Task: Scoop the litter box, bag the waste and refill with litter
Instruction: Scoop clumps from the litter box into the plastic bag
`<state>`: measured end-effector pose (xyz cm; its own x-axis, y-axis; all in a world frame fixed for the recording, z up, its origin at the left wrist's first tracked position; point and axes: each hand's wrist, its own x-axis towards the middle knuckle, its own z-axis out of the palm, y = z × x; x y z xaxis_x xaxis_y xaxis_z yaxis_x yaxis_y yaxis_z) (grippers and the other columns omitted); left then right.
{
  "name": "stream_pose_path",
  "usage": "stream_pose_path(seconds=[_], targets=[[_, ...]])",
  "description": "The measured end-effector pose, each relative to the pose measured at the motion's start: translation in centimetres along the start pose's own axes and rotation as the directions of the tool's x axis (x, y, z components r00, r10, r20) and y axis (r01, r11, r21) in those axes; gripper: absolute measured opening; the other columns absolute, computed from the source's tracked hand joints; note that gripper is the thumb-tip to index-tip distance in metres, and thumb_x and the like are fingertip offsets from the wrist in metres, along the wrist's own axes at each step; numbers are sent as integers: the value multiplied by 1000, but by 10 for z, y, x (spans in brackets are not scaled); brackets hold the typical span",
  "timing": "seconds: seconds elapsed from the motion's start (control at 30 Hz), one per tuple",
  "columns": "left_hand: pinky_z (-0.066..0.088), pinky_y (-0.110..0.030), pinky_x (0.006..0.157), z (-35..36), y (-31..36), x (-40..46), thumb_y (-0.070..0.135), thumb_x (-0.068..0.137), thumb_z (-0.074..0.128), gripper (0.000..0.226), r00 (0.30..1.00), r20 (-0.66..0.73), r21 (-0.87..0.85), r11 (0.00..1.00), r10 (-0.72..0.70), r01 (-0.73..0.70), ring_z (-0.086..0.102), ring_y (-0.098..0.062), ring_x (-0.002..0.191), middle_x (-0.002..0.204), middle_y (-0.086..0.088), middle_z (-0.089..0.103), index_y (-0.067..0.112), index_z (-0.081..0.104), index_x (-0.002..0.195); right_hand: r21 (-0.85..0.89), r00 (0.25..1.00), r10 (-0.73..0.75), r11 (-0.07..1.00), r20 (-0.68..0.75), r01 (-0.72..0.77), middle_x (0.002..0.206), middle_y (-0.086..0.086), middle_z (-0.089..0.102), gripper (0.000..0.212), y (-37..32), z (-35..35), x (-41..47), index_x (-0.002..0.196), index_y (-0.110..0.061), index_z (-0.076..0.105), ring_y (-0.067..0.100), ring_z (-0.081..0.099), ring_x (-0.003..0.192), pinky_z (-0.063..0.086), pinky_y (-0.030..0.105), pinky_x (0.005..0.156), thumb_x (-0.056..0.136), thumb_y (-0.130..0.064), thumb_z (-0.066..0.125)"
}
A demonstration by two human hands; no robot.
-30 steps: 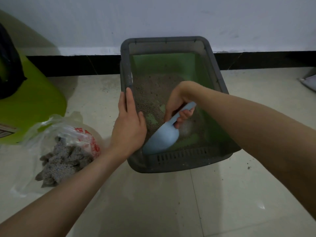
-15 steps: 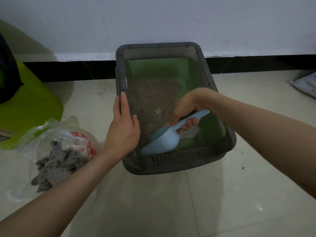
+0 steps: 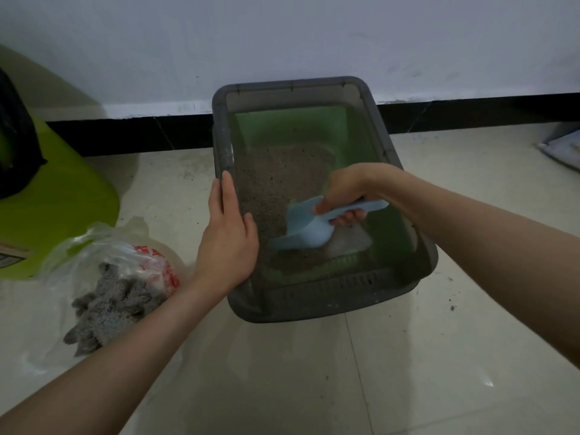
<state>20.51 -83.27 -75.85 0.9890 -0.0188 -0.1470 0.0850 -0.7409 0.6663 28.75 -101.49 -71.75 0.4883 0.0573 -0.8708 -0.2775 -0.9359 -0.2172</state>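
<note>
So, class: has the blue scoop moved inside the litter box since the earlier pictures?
Yes. The blue scoop, gripped by the right hand, has lifted off the litter box's slotted near ledge, toward the middle.

I take this for a room in a home, seen at floor level: pale glossy floor tiles (image 3: pixel 408 372) run up to a black skirting strip (image 3: pixel 125 136) under a plain white wall (image 3: pixel 282 36). A cat's litter box (image 3: pixel 398 287) sits on the floor against that wall, with a lime-green bin (image 3: pixel 56 215) and a clear plastic bag (image 3: pixel 94 255) of grey clumps beside it, ordinary household things.
</note>
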Motion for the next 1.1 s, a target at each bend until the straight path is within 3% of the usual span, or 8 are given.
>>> stream_pose_path(seconds=[0.1, 0.3, 0.43, 0.63, 0.8, 0.97, 1.1], targets=[[38, -38, 99, 0, 0, 0, 23, 99, 32, 65, 1000, -1, 2, 1000, -5, 5, 36, -30, 130, 157, 2, -11, 19, -11, 148, -169, 993, -27, 986, -116, 7, 57, 5, 53, 38, 5, 4, -13, 69, -5, 56, 14, 45, 43, 38, 23, 46, 96, -31, 50], [35, -37, 102, 0, -1, 1, 23, 99, 32, 65, 1000, 9, -4, 1000, -6, 6, 29, -27, 136, 157, 2, -12, 20, -12, 148, 0, 920, -57, 998, -388, 61, 50, 3, 53, 38, 16, 17, -14, 64, -7, 52, 11, 46, 34, 40, 21, 43, 93, -31, 54], [36, -38, 101, 0, -1, 1, 23, 99, 32, 65, 1000, 13, 10, 1000, -19, 19, 31, -28, 134, 157, 2, -12, 20, -12, 148, 129, 923, -56, 985, -381, 113, 52, 4, 54, 38, 15, 35, -3, 64, -7, 53, 12, 48, 40, 42, 22, 44, 93, -33, 56], [36, -39, 101, 0, 1, 1, 23, 100, 32, 65, 1000, 13, 4, 1000, -28, 27, 32, -29, 133, 157, 1, -12, 20, -13, 148, 214, 920, -24, 970, -392, 117, 47, 3, 54, 40, 16, 44, 12, 62, -6, 55, 6, 44, 27, 40, 17, 37, 92, -32, 57], [37, -39, 100, 0, 0, 1, 23, 99, 32, 66, 1000, 8, 10, 1000, -20, 20, 36, -31, 131, 157, 1, -12, 20, -12, 148, 207, 903, 4, 974, -430, 94, 50, 5, 54, 36, 21, 39, 11, 64, -5, 56, 13, 48, 40, 41, 20, 40, 91, -29, 55], [35, -38, 101, 0, 0, 1, 23, 100, 32, 65, 1000, 6, 0, 1000, -15, 15, 33, -29, 133, 157, 1, -11, 21, -12, 148, 206, 896, 10, 974, -444, 91, 51, 5, 54, 31, 21, 39, 13, 67, -4, 57, 13, 48, 39, 39, 17, 36, 89, -26, 56], [37, -37, 99, 0, 0, 1, 24, 100, 32, 65, 1000, 0, 20, 1000, -9, 9, 34, -29, 132, 157, 0, -11, 20, -12, 147, 207, 899, 5, 974, -438, 96, 52, 5, 55, 33, 19, 41, 16, 63, -5, 56, 14, 50, 41, 42, 20, 40, 89, -26, 56]])
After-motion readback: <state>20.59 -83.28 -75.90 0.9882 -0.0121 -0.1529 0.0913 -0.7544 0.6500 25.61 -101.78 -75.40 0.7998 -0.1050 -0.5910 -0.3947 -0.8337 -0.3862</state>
